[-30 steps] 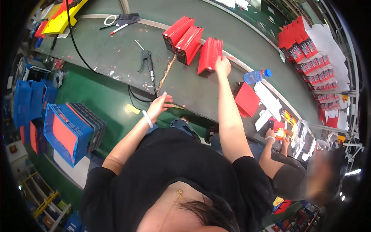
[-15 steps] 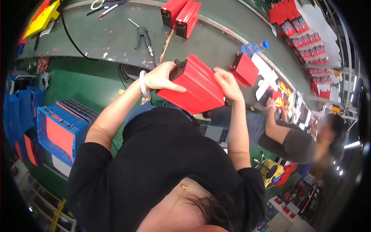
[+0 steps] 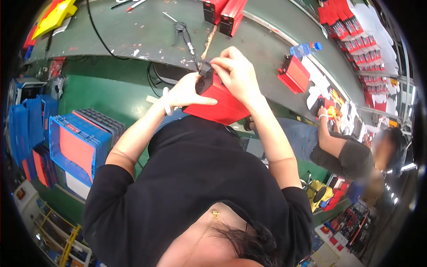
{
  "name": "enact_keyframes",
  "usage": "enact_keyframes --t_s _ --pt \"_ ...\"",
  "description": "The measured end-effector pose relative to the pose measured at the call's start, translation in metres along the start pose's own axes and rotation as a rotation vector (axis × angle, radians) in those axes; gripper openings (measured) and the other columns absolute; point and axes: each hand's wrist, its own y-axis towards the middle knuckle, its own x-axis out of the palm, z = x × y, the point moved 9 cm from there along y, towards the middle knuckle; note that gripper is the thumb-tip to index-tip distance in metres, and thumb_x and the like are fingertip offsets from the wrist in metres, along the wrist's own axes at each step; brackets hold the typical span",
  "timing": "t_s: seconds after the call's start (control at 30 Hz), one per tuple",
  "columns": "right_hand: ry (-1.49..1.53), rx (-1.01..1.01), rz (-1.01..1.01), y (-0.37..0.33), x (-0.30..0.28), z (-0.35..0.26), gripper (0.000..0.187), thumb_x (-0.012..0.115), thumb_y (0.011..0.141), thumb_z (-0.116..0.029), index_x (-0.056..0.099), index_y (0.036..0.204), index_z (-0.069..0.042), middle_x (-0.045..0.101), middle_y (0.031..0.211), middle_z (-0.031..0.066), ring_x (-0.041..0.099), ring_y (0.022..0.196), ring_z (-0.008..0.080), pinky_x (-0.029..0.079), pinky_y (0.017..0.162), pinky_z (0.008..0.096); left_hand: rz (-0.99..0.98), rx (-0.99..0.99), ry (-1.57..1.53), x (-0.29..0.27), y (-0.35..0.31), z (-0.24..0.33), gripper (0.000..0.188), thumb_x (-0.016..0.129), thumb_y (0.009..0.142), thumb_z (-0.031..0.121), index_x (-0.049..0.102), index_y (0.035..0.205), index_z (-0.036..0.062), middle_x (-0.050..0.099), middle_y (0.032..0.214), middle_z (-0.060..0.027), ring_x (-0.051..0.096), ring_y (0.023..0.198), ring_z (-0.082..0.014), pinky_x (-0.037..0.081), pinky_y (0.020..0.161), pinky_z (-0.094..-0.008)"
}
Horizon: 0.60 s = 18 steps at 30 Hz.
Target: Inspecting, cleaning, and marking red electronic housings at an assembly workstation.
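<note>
My left hand (image 3: pixel 186 92) is closed around the left side of a red ribbed metal box (image 3: pixel 224 106), its thumb lying along the ridged face. The box is held in front of my body at the bench edge, its black end panel (image 3: pixel 205 82) turned to the upper left. My right hand (image 3: pixel 238 73) reaches over the box, thumb and forefinger pinched on a small black part (image 3: pixel 204 67) that sticks out from that end. The fingers partly cover this part, so its exact kind does not show.
On the green bench (image 3: pixel 147 33) lie an air blow gun (image 3: pixel 183 35), two red boxes (image 3: pixel 232 17), another red box (image 3: pixel 294 75) and a water bottle (image 3: pixel 306 49). Blue crates (image 3: pixel 82 142) stand at left. A co-worker (image 3: pixel 344 149) works at right.
My right hand has left the box's right side and moved up and left to the black part at its end. The left hand keeps its hold. The view has shifted slightly.
</note>
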Motion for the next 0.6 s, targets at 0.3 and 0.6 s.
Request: enact_keyframes --t_s 0.3,0.6 --pt "-0.114 -0.196 -0.287 -0.007 0.024 0.002 0.026 0.062 0.080 0.004 0.071 0.103 -0.005 0.058 0.095 0.0111 0.063 0.090 0.0288 0.051 0.079 0.0379 0.086 -0.078 -0.209 -0.012 -0.020 -0.027 0.077 0.089 0.068 0.028 0.054 0.127 -0.0057 0.063 0.121 -0.0155 0.060 0.111 -0.0208 0.046 0.100 -0.0341" --pt "-0.790 0.193 -1.005 -0.118 0.014 0.188 0.019 0.064 0.074 -0.002 0.074 0.089 -0.005 0.069 0.096 0.0175 0.068 0.089 0.0351 0.055 0.079 0.0444 0.073 -0.167 -0.327 -0.016 -0.022 -0.051 0.077 0.088 0.070 0.022 0.051 0.131 -0.0066 0.062 0.124 -0.0137 0.059 0.114 -0.0195 0.046 0.101 -0.0332"
